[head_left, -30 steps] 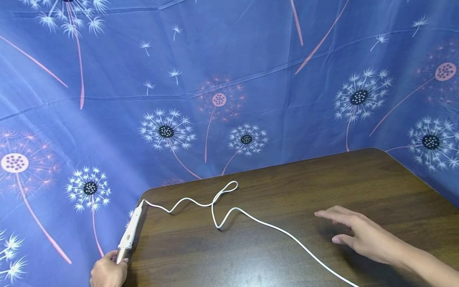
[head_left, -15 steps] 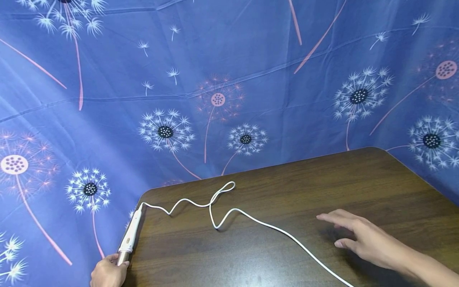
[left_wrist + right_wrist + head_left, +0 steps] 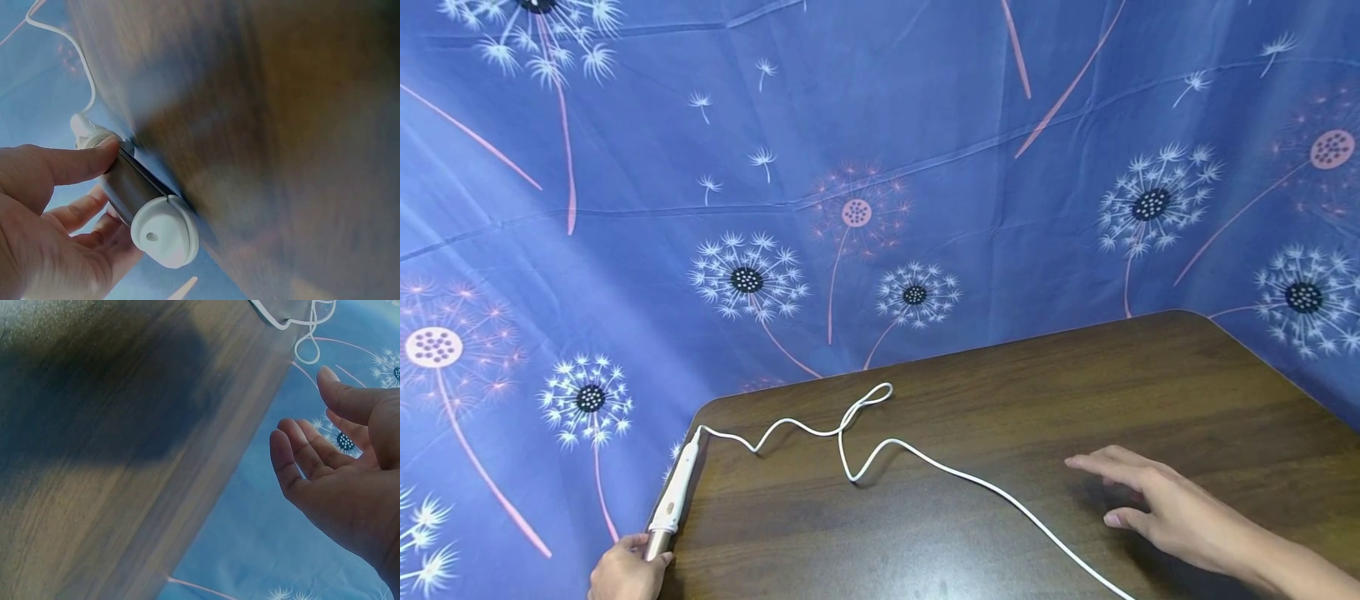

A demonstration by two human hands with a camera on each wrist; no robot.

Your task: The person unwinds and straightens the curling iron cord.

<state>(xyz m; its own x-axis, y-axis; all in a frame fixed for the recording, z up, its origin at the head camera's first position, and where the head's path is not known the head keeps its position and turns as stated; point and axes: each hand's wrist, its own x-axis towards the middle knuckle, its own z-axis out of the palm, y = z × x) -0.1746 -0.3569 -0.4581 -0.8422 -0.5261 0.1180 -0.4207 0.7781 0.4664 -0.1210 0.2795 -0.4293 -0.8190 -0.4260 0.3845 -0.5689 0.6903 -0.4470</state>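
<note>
My left hand grips a curling iron by its gold-brown barrel, at the table's left edge. Its white handle points away from me, and a white cord leaves the handle's far end. Seen from the left wrist, the thumb lies on top of the barrel, with fingers underneath. The white split end cap faces that camera. Over the right part of the table, my right hand hovers with loosely extended fingers and holds nothing. In the right wrist view its palm shows.
The white cord wanders across the brown wooden table, with a small loop near the back, and leaves at the bottom edge. Behind and at both sides hangs a blue cloth printed with dandelions.
My right hand has drifted slightly towards me and to the right. The left hand keeps its grip on the curling iron, which has hardly moved.
</note>
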